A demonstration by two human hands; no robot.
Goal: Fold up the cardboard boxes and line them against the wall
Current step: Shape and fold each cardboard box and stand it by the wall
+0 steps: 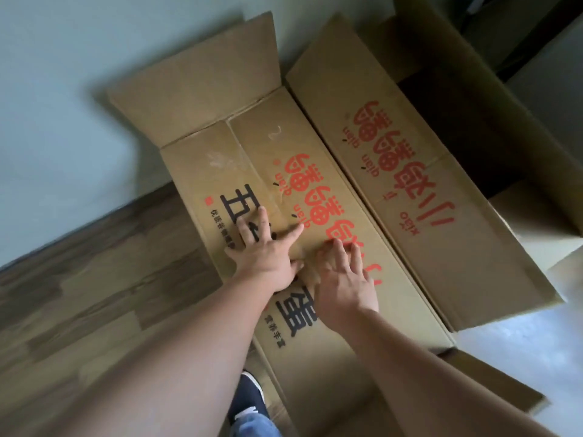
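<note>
The flattened cardboard box (284, 197) was laid on the wooden floor (88, 279), its far flap (202, 77) turned up against the pale wall (79, 74), presumably so that it could be pressed thin at the place where it was to stand. Both hands were set on its printed upper panel near the middle. The left hand (265, 253) was spread flat, fingers straight and splayed over the black lettering, nothing being gripped. The right hand (344, 279) was placed just beside it, fingers bent a little with the tips pressed on the red lettering; nothing was seen to be gripped by it either. The box thus lay directly beneath both palms and reached well beyond them toward the wall and back toward the person. A second box (441, 184), not flattened, its dark inside open to view, was stood touching the right edge of the flattened one. A dark shoe (249, 395) was seen at the near end, on the floor.
</note>
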